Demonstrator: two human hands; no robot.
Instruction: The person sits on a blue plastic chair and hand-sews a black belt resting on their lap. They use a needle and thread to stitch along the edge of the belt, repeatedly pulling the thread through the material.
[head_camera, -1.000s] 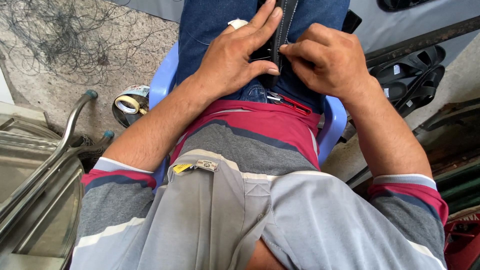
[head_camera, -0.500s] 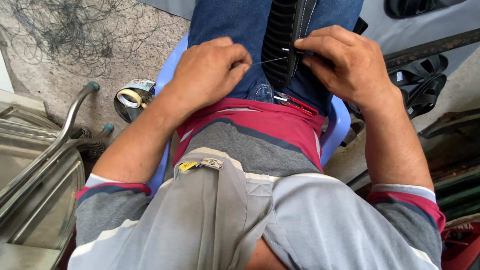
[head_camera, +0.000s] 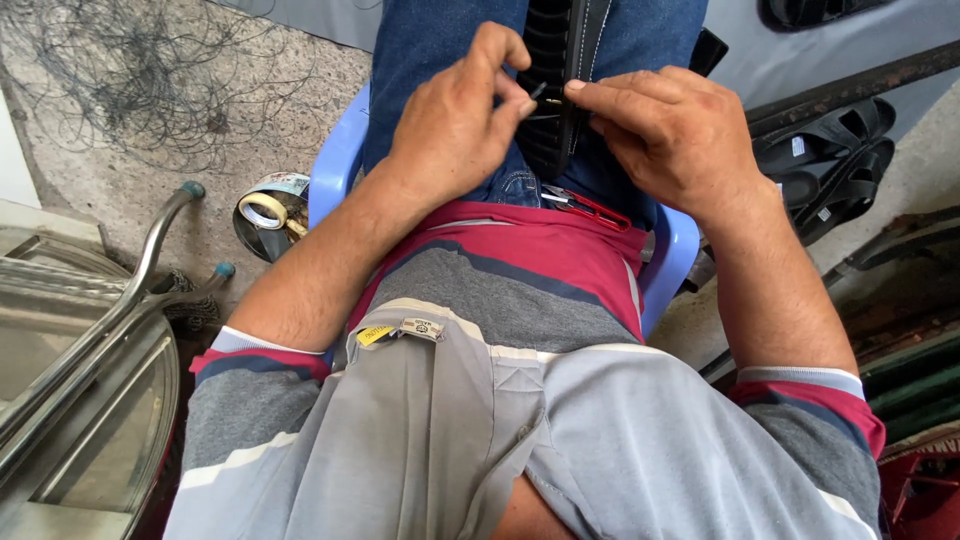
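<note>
— Where was the black ribbed piece (head_camera: 553, 90) when you looked?

— Top centre of the frame, lying on the person's lap between the blue-jeaned thighs. Its long axis ran up and down the picture, away from the body, with its near end low by the waistband.

— And the hands?

— Both were on it. The left hand (head_camera: 455, 125) sat to its left, thumb and forefinger pinched together on something small and dark at the piece's left edge, maybe a needle or thread end; it was too small to tell. The other fingers were curled loosely. The right hand (head_camera: 675, 135) came in from the right, forefinger and thumb stretched flat and pressed against the piece's right edge, not clenched around it.

— Which hand was nearer?

— Hardly any difference. The fingertips of both met almost at the same spot, near the middle of the strip, facing each other across its width. So the piece lay straight ahead of both sets of fingertips, crosswise to them.

— Anything else close by?

— A red-handled tool (head_camera: 590, 208) lay on the lap just below the hands, against the striped shirt. The person sat on a blue plastic chair (head_camera: 335, 165). Left of it, on the concrete floor, stood a tin with tape rolls (head_camera: 268, 212), and black sandals (head_camera: 835, 160) were stacked at the right edge.
</note>
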